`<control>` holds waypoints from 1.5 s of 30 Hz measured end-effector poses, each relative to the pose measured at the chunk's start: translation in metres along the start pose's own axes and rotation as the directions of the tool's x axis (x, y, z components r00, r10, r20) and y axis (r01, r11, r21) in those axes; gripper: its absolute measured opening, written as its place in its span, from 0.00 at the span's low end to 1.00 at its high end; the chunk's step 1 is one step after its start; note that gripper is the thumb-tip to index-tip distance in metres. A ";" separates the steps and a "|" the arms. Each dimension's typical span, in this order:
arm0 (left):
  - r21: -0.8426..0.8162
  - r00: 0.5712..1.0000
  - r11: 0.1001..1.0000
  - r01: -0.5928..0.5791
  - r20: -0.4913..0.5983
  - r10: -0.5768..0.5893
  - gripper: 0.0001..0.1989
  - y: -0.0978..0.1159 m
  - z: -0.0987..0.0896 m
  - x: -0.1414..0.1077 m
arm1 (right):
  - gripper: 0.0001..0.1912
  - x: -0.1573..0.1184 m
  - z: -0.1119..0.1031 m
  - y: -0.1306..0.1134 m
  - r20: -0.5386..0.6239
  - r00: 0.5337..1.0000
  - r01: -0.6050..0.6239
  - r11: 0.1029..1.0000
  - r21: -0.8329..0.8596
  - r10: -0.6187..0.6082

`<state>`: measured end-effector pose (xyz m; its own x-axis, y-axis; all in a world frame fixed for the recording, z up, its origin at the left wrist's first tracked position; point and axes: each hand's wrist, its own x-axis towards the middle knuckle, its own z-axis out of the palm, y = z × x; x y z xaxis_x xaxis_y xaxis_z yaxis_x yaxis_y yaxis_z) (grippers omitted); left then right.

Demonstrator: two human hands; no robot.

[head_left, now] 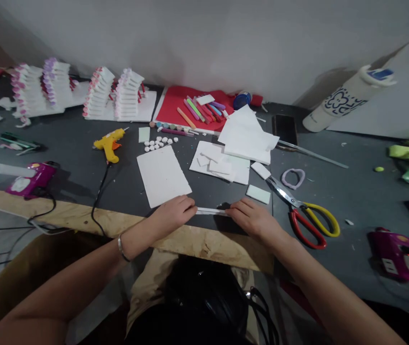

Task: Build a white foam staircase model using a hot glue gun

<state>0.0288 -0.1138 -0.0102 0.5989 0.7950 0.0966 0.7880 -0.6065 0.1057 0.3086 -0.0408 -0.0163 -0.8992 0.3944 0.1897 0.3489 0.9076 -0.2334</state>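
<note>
A thin white strip (211,211) stretches between my hands close to the table's front edge. My left hand (174,211) is closed on its left end, and my right hand (250,215) pinches the other end. The fingertips hide both ends of the strip. Just beyond my left hand lies a white rectangular board (163,175). A small pale block (258,194) is right behind my right hand. Farther back, cut white pieces (220,167) rest on another white board (242,172). Scissors (297,203) with one red and one yellow handle lie to the right, blades partly apart.
A yellow glue gun (109,143) with its cord lies left. Small white discs (157,143) and markers (200,110) on red sheets (171,103) are at the back. A white bottle (344,100) stands back right, near a phone (285,129). Purple devices (33,179) sit at both sides.
</note>
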 end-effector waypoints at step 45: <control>-0.003 0.998 0.999 -0.038 0.042 0.038 0.13 -0.050 -0.010 0.032 | 0.13 0.029 -0.009 0.017 0.110 0.985 -0.111 0.975 -0.195 0.134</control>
<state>0.0068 -0.0583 -0.0027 0.6337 0.7713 0.0586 0.7644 -0.6361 0.1051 0.2909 -0.0132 -0.0063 -0.8679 0.4942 0.0508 0.4910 0.8689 -0.0628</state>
